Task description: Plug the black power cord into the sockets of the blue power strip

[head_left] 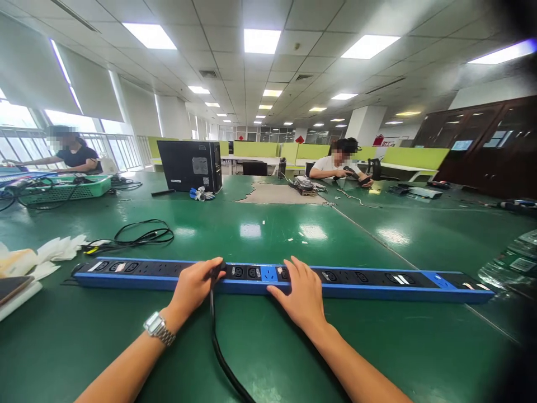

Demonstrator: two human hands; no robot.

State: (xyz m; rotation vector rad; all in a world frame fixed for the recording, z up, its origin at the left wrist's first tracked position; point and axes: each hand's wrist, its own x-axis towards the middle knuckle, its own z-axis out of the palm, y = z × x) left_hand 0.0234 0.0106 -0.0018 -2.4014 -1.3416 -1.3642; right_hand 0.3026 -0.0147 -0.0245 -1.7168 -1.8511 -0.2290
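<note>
A long blue and black power strip (361,284) lies across the green table in front of me. My left hand (193,285), with a metal watch (158,328) on its wrist, grips a black plug (218,270) at a socket left of the strip's middle. How deep the plug sits is hidden by my fingers. From it a thick black cord (218,350) runs down toward the bottom edge. My right hand (304,291) rests over the strip beside a blue socket (269,273), thumb on the near side and fingers spread across the top.
Behind the strip lies a coiled black cable (145,234). Farther back stand a black computer case (191,167) and a green basket (69,190). Plastic bottles (514,260) are at the right, white gloves (59,249) at the left. Two people sit at the table's far side.
</note>
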